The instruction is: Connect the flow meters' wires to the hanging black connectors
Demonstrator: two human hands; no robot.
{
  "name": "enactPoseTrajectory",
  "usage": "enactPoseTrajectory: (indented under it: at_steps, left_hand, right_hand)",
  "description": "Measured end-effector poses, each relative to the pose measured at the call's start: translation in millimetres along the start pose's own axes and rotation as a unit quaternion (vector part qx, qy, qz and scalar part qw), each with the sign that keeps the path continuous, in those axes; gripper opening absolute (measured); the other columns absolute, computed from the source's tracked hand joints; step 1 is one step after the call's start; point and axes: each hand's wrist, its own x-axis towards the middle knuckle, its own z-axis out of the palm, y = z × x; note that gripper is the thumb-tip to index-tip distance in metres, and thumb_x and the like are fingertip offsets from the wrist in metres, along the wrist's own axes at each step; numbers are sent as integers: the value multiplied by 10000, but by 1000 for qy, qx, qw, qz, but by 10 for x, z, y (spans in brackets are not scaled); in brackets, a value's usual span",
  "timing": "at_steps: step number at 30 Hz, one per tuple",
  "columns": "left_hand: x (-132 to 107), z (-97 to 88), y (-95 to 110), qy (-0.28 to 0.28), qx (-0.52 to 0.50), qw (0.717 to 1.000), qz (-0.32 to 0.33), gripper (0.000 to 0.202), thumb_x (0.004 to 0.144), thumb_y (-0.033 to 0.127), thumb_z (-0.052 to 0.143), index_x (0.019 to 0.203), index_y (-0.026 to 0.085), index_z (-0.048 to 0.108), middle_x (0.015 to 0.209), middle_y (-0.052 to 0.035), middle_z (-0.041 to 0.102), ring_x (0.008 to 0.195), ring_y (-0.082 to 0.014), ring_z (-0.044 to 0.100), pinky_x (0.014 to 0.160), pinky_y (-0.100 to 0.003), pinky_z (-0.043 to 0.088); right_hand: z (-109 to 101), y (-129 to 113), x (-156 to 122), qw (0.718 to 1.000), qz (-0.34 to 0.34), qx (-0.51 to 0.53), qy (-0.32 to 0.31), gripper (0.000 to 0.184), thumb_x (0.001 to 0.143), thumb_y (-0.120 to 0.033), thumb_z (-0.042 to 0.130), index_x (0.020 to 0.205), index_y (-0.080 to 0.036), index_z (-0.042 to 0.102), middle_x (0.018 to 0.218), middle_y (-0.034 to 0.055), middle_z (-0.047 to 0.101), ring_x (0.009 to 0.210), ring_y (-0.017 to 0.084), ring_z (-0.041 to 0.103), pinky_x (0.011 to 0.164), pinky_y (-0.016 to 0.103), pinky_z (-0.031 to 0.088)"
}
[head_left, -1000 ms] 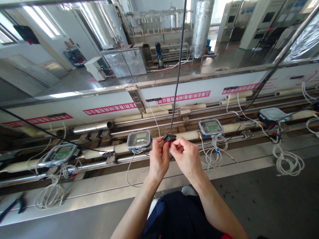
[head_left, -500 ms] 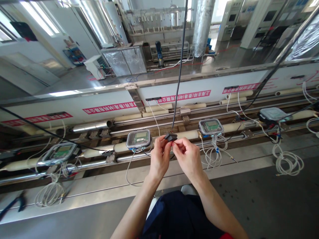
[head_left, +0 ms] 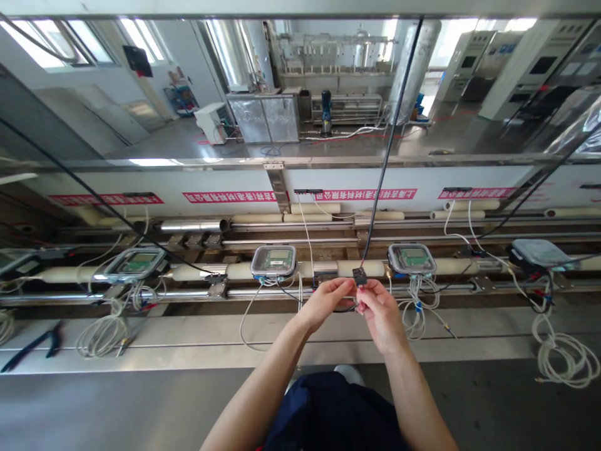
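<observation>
A small black connector block [head_left: 359,276] with holes in its face hangs at the end of a black cable [head_left: 387,144] from above. The fingers of my left hand [head_left: 323,305] close on the block's left side. Just under it, my right hand [head_left: 382,316] pinches what looks like a thin red wire [head_left: 360,290], mostly hidden by the fingertips. A dark lead loops between the two hands. Behind them runs a cream tube [head_left: 354,269] carrying clear-lidded boxes with green circuit boards, one left box [head_left: 273,261] and one right box [head_left: 412,259] of my hands.
Coiled white cables [head_left: 104,335] hang over the metal ledge [head_left: 197,332]. Blue-handled pliers [head_left: 35,347] lie at its left end. Steel rails [head_left: 263,294] run crosswise. Beyond stands a glass-topped partition [head_left: 211,181] with red lettered strips. Further black cables slant down on both sides.
The view has shifted, so the scene sits further right and the far room lower. My hands and the connector moved right; the block has turned to show its holed face.
</observation>
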Motion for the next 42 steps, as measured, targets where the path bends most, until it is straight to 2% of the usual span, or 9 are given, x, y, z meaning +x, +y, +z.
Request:
enactPoseTrajectory:
  at_steps: [9,14,21,29,32,34,37,39,42]
  left_hand:
    - [80,45,63,98,-44,993,49,419,555,459,826,689,114,630,684,-12,579,580,-78,468,565,-186,388]
    - [37,24,60,159,46,981,102,337,655,451,750,702,129,662,658,-20,599,601,-119,493,618,-231,409]
    - [7,-65,77,158,165,954,196,242,752,389,664,704,155,697,738,-52,617,752,-173,544,739,-276,418]
    - [-28,-33,123,169,121,970,127,296,748,425,629,686,138,665,683,-31,608,637,-140,509,642,-249,413]
    - [-5,-88,102,184,113,970,107,351,776,469,587,775,129,675,776,-52,648,650,-140,535,622,-238,435]
    - [52,-203,64,225,195,951,88,388,856,458,466,927,131,661,908,-74,662,751,-161,587,662,-245,471]
    - [174,-453,-36,287,397,872,19,323,906,290,380,1087,134,596,1012,-100,646,945,-198,598,834,-300,471]
    - [254,-612,-132,290,465,835,-37,281,856,168,447,1091,128,596,1007,-135,644,999,-247,589,912,-367,432]
    - [353,-768,-289,256,517,810,-103,312,769,49,503,1047,120,627,943,-176,654,978,-310,603,895,-422,435]
  right_hand:
    - [-41,22,66,999,-3,0,43,333,628,-306,732,880,-200,543,666,-46,527,518,68,408,478,203,322]
    - [-89,106,178,988,-38,-132,63,399,630,-373,743,937,-168,592,631,-35,554,500,78,417,433,199,292]
    - [-161,95,261,960,-25,-277,15,352,688,-466,687,842,-150,714,716,45,684,691,176,583,618,273,435]
    - [-134,111,272,957,-35,-289,10,339,674,-478,685,737,-146,716,676,47,691,718,208,616,662,298,472]
    - [-120,122,267,961,-38,-273,31,347,655,-474,700,756,-143,714,710,57,702,680,193,614,641,289,476]
    - [-117,121,264,959,-41,-275,51,355,646,-481,706,751,-142,712,705,62,702,658,183,609,622,279,474]
    - [-128,129,270,958,-51,-271,80,367,635,-497,708,725,-142,707,684,63,694,658,181,609,618,270,474]
    - [-142,151,282,959,-56,-261,92,374,629,-506,707,718,-143,703,682,60,691,667,182,611,622,267,474]
    - [-161,192,301,960,-52,-258,94,377,635,-506,699,724,-140,699,667,53,682,672,184,613,618,265,468]
